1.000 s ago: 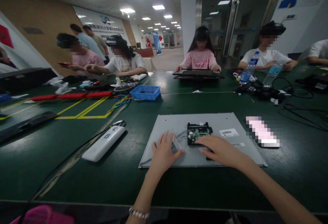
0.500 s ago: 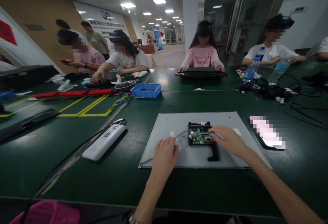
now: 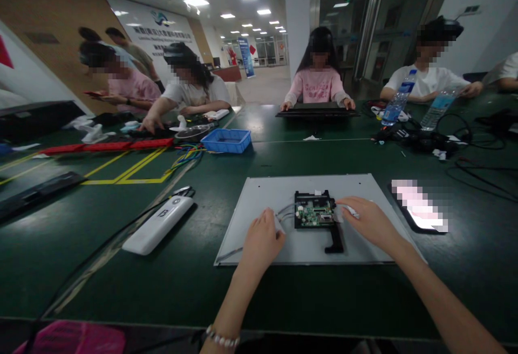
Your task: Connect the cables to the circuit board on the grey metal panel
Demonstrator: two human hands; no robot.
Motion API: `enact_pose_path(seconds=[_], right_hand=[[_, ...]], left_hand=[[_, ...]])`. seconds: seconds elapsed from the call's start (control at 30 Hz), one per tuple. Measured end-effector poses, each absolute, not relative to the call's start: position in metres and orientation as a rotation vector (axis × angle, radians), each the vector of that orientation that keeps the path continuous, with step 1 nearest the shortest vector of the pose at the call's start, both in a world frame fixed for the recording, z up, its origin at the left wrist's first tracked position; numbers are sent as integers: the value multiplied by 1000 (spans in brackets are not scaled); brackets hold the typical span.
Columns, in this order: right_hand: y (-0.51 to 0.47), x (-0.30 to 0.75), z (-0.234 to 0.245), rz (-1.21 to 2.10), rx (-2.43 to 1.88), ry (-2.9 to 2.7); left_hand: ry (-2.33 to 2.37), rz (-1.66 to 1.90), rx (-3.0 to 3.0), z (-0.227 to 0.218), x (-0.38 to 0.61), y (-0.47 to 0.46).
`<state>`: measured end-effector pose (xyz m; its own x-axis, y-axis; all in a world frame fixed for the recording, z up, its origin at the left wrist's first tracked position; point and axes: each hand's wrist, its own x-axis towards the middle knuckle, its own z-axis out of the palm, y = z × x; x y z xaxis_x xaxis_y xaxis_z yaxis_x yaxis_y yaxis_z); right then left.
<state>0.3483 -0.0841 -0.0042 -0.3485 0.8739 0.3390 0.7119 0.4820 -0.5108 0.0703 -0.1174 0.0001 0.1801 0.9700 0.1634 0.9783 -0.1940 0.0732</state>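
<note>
A green circuit board [image 3: 313,213] sits in a black plastic frame [image 3: 334,240] on a flat grey-white panel [image 3: 246,203]. Thin grey wires [image 3: 288,211] run from the board's left side toward my left hand [image 3: 262,243]. That hand is closed over a small translucent strip [image 3: 279,225], beside the wires. At the board's right edge, my right hand [image 3: 364,220] has its fingers pinched on a whitish translucent strip [image 3: 338,215]. Part of this strip is hidden by the fingers.
A white power bank [image 3: 159,224] with a black cable lies left of the panel. On the right is a phone [image 3: 418,205]. Farther back are a blue tray [image 3: 227,141], two water bottles [image 3: 399,100] and tangled black cables. Other people sit around the green table [image 3: 178,289].
My left fingers have closed further over their strip. My right fingertips have shifted to the frame's right edge, where a whitish strip now shows. The whole view has moved slightly.
</note>
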Motion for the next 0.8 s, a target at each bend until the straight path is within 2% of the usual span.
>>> enact_pose_path(seconds=[0.43, 0.63, 0.8], right_hand=[[-82, 354, -11, 403, -1363, -2195], [-81, 354, -13, 549, -1367, -2149], [-80, 354, -16, 728, -1354, -2119]], left_hand=[[-2141, -243, -2398, 1, 67, -122], [-1958, -315, -2184, 6, 79, -131], [-1814, -240, -2304, 17, 88, -144]])
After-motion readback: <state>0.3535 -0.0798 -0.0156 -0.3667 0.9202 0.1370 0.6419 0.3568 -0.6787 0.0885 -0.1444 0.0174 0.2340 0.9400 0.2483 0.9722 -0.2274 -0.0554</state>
